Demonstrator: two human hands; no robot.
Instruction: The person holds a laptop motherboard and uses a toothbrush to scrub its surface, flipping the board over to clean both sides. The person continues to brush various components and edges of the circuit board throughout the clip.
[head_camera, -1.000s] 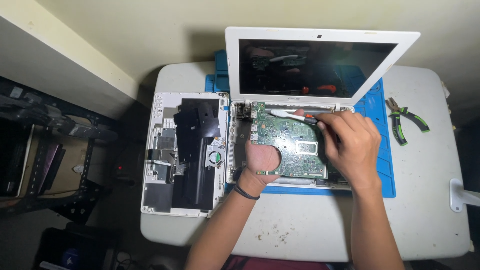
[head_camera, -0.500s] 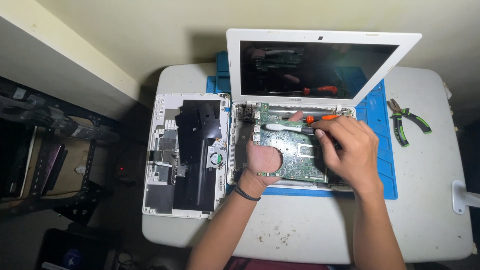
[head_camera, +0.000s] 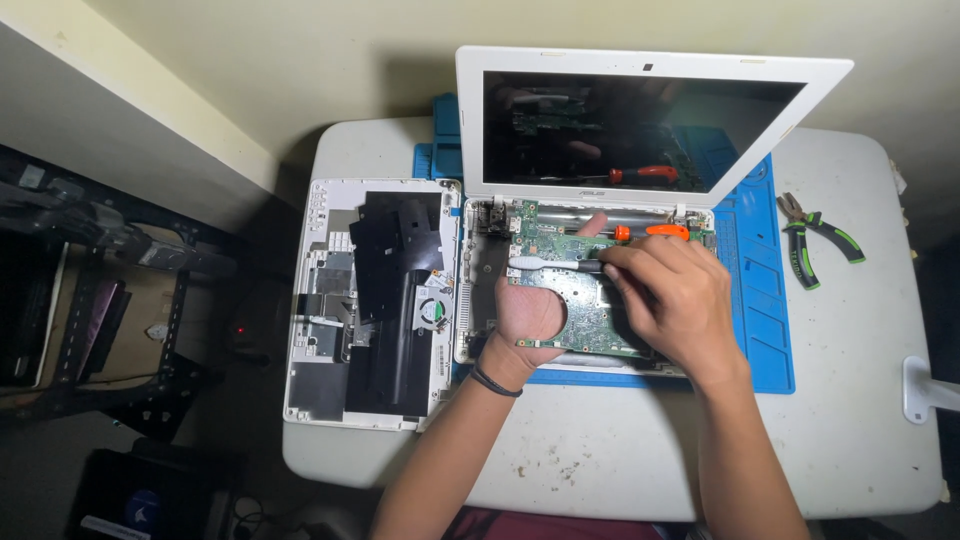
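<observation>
Hands (head_camera: 600, 295) over circuit board (head_camera: 585, 325) — tool tip hidden

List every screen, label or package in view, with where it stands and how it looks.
Laptop screen: upright at the table's far side, above the opened laptop base; dark rectangle in a white frame, switched off, reflecting the circuit board and an orange-handled screwdriver.
Small mark on the screen's lower bezel: grey, too small to tell more.
No packages or signs in view.

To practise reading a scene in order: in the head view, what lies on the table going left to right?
Removed white bottom cover → left hand → right hand → blue work mat → green-handled pliers.
</observation>
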